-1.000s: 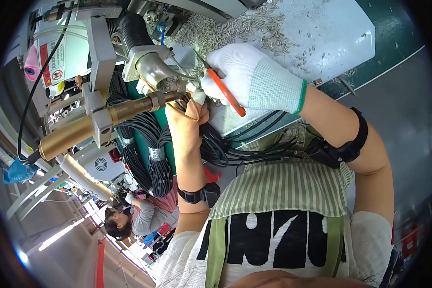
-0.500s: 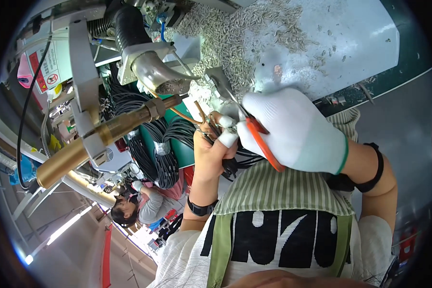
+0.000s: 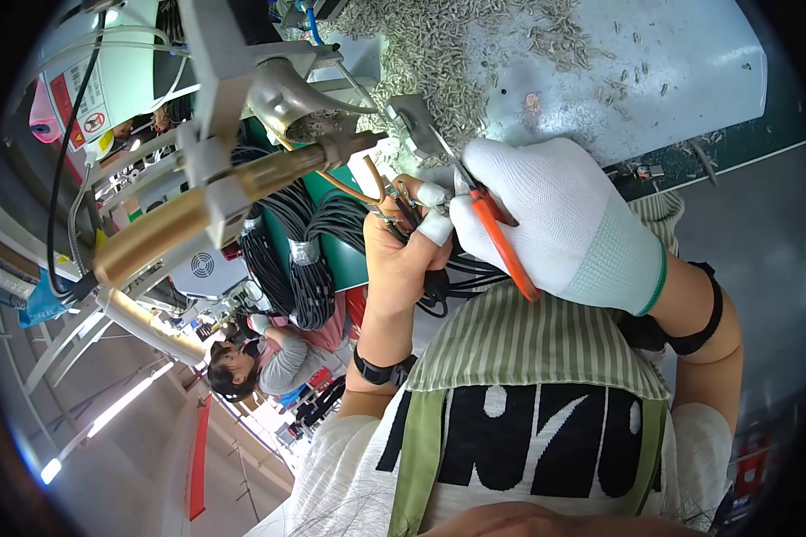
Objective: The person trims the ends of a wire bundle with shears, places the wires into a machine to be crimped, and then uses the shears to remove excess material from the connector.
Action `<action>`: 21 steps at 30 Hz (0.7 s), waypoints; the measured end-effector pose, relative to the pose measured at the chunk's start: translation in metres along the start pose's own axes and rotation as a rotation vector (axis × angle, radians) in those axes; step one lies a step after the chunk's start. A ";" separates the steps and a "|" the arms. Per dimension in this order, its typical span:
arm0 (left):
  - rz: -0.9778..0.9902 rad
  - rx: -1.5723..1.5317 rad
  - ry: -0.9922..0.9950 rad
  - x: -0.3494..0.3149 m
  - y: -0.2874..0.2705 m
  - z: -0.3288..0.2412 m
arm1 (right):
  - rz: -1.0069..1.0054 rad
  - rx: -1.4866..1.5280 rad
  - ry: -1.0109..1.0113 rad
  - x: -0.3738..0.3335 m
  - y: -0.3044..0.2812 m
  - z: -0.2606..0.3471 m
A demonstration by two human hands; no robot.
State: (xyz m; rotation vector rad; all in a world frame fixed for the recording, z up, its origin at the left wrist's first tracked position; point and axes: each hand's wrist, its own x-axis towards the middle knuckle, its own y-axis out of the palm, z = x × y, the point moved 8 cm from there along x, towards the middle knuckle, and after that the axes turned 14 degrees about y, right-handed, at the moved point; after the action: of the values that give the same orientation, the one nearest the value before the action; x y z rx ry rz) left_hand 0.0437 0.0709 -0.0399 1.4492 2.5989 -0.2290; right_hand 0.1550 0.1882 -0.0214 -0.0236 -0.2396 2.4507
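Observation:
My left hand (image 3: 401, 251), with white covers on the thumb and a fingertip, is closed round black cables (image 3: 409, 215) whose ends carry small metal pieces. My right hand (image 3: 546, 215) wears a white knitted glove with a green cuff. It grips an orange-handled hand tool (image 3: 501, 243), whose slim metal tip points up and left toward a grey metal block (image 3: 414, 123). The hands almost meet, and the cable ends are partly hidden between them. Whether the tool touches a cable cannot be made out. An orange-brown tube (image 3: 349, 192) bends close by the left fingers.
A brass-coloured rod-shaped device (image 3: 215, 201) slants in from the left, its tip near my left hand. Above it sits a metal nozzle (image 3: 282, 94). Many small metal pieces (image 3: 434, 54) cover part of a pale tray (image 3: 690, 80). Black cable bundles (image 3: 309, 291) lie left; a person (image 3: 287, 358) works beyond.
The view has shifted slightly, so the device, block and tray sit differently in the picture. Both hands keep their grips and stay close together.

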 end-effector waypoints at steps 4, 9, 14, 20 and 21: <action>-0.002 0.022 0.010 0.001 0.001 -0.003 | 0.013 -0.011 -0.007 0.002 -0.003 0.004; 0.000 0.005 0.026 0.004 0.002 -0.006 | 0.005 0.027 -0.033 0.002 -0.006 0.004; 0.021 0.025 0.029 0.009 0.008 -0.009 | 0.046 0.198 0.077 0.005 -0.009 -0.006; -0.172 -0.156 -0.036 0.004 -0.007 -0.006 | -0.054 0.002 -0.016 0.023 -0.049 -0.007; -0.218 -0.170 -0.028 0.006 -0.011 -0.005 | -0.056 0.003 -0.012 0.033 -0.063 0.005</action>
State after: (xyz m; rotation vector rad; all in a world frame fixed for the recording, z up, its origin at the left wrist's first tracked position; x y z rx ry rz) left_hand 0.0311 0.0715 -0.0353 1.1015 2.6781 -0.0505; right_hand 0.1678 0.2560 -0.0036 -0.0009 -0.2382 2.3960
